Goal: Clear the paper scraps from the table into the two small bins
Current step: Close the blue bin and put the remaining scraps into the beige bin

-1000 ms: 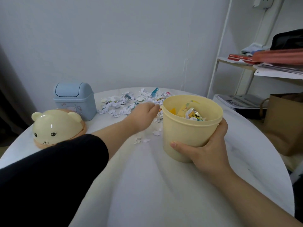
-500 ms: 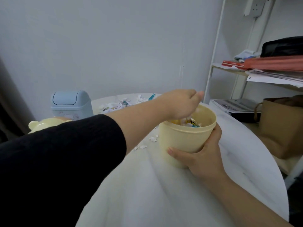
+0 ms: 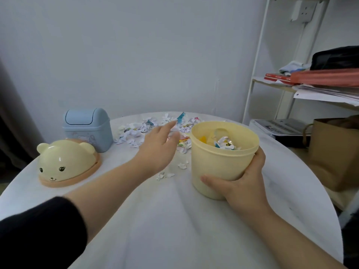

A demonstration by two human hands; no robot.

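Observation:
A yellow bin (image 3: 221,164) without its lid stands on the white round table (image 3: 174,230), with paper scraps inside it. My right hand (image 3: 242,183) grips its lower right side. My left hand (image 3: 159,146) is open and empty, fingers stretched over the near edge of the paper scrap pile (image 3: 139,131) at the table's far side. A few white scraps (image 3: 165,174) lie apart, nearer to me. A blue bin (image 3: 88,129) with a shut swing lid stands at the far left.
The yellow bear-shaped lid (image 3: 66,164) lies on the table at the left, in front of the blue bin. A white shelf (image 3: 310,90) with books and papers and a brown paper bag (image 3: 334,152) stand to the right of the table.
My left hand was over the yellow bin half a second ago with its fingers closed; it has swung back left over the scrap pile and is now open. My right hand keeps hold of the bin.

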